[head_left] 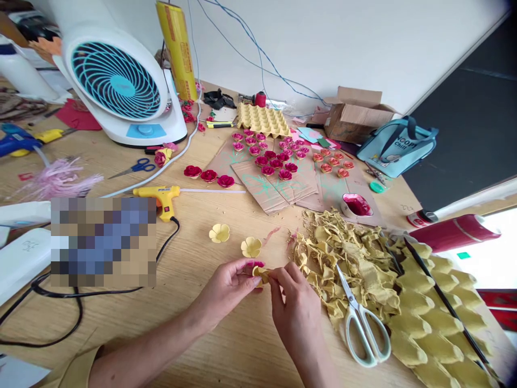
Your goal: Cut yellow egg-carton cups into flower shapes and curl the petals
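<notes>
My left hand [226,288] and my right hand [298,304] meet low in the middle of the head view. Between their fingertips they pinch a small yellow egg-carton flower [263,275], partly hidden by the fingers. Pink-red stains show on my left fingertips. Just beyond the hands lie two yellow carton flowers, a nearer one [251,247] and a farther one [219,233], both cup-side up. Right of my right hand, white-handled scissors [365,328] rest partly on a heap of yellow carton scraps [343,253].
An upturned egg tray [432,318] with a dark brush on it lies at right. Red flowers [277,163] sit on cardboard [262,188], near a small cup of red paint [357,205]. At left are a yellow glue gun [163,199], its black cord and a fan [121,81].
</notes>
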`<control>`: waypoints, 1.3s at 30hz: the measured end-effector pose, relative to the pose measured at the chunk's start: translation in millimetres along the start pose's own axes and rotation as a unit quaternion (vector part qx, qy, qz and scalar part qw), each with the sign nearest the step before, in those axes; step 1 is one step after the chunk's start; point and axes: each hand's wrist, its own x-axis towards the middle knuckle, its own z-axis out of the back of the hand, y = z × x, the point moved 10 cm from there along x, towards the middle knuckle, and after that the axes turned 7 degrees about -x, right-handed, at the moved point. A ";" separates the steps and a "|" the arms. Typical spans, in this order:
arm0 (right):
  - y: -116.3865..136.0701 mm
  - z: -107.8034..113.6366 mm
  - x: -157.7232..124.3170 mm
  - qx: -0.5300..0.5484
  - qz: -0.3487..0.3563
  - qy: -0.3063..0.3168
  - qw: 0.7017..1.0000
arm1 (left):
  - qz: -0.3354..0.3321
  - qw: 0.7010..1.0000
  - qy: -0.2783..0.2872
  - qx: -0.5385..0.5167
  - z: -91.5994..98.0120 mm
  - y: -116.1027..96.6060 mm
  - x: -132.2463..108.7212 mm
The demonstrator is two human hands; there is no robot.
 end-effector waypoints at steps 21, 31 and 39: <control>1.3 4.1 1.4 0.034 0.000 -0.010 0.999 | -0.041 0.998 0.015 0.045 -4.9 -8.3 2.3; 0.7 5.5 3.2 0.051 0.002 -0.010 0.999 | -0.018 0.999 -0.002 0.043 -1.8 -7.0 -0.4; -4.6 4.2 4.3 0.072 -0.015 0.005 0.997 | -0.027 0.999 0.001 0.044 -1.7 -6.4 -1.5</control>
